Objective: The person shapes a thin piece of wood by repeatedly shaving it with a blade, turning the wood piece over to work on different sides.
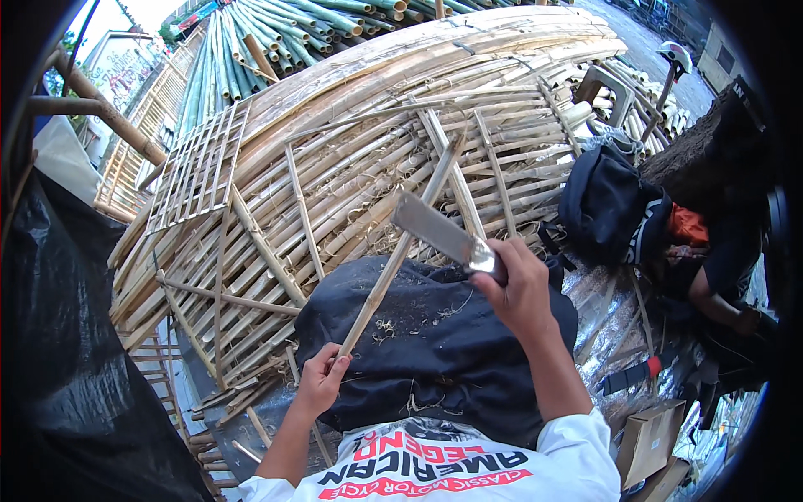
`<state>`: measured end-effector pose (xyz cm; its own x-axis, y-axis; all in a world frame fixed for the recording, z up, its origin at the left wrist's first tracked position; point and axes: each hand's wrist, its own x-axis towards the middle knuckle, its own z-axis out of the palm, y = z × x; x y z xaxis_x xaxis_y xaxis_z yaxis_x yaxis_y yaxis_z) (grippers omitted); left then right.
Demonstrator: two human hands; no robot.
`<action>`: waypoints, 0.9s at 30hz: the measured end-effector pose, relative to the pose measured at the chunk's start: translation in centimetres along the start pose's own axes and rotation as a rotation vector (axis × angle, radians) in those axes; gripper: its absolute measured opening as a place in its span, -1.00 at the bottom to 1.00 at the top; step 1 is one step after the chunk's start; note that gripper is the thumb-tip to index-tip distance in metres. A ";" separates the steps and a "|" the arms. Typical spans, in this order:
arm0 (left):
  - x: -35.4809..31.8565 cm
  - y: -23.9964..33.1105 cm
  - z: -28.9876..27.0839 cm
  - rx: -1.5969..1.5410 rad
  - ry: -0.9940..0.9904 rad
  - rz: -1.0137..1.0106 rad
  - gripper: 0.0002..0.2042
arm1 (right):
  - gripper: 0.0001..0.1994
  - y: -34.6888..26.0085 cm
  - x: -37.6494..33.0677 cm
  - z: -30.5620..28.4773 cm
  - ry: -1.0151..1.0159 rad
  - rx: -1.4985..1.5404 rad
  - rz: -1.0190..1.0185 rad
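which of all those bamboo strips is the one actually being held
The long bamboo strip slanting over the dark lap cloth: left hand grips its lower end, unlike those piled ahead.

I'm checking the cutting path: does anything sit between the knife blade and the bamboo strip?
Nothing visible does. The blade in the right hand already meets the bamboo strip, which the left hand grips lower down.

The handle of the cleaver-like blade (437,229) is buried inside the right hand (517,289). The bamboo strip's (393,259) lower end disappears into the left hand (320,381). A co-worker (719,276) at right (face and body cut by the dark rim) is barely readable. Green poles (284,33) run off the top edge.
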<state>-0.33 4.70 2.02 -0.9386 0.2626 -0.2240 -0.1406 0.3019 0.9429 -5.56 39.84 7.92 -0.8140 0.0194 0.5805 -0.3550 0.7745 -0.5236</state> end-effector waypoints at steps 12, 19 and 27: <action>-5.8 -12.0 -1.1 0.244 0.272 -0.089 -0.73 | -0.45 2.4 0.9 10.2 -0.474 -0.213 -0.108; -5.9 -13.7 -1.1 0.370 0.309 0.000 -0.71 | -0.46 5.3 1.9 12.2 -0.439 -0.217 -0.059; -5.3 -13.1 -1.7 0.352 0.285 -0.021 -0.69 | -0.46 5.3 3.5 12.3 -0.395 -0.275 -0.112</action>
<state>5.95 -2.19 -8.75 -0.9929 0.0050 -0.1191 -0.0912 0.6110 0.7864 -15.92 36.28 -0.52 -0.9086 -0.2736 0.3155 -0.3593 0.8972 -0.2566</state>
